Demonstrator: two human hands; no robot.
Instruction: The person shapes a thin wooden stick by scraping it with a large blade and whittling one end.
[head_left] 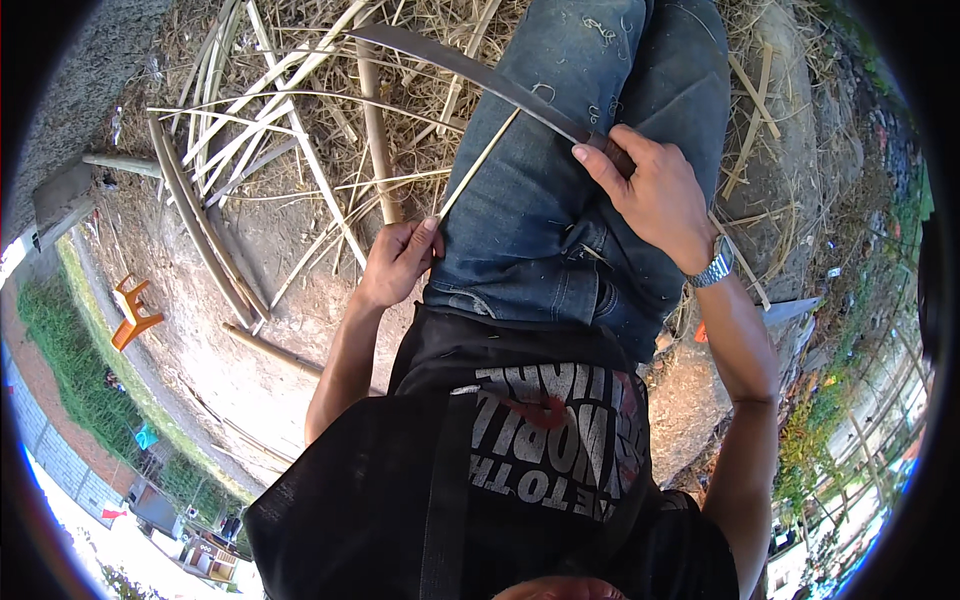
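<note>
In the head view my right hand is closed around the dark handle of a machete. Its long, slightly curved blade reaches up and left across my jeans, the tip lying over the straw. My left hand, at the left side of my lap, pinches one end of a thin pale bamboo strip. The strip slants up over my thigh, and its far end meets the lower edge of the blade near mid-length. Small curled shavings cling to the jeans.
Long split bamboo strips lie heaped at the far left, beside thicker poles. An orange plastic stool lies further left. On the right, a second blade rests on the ground among loose strips. Straw and shavings surround my legs.
</note>
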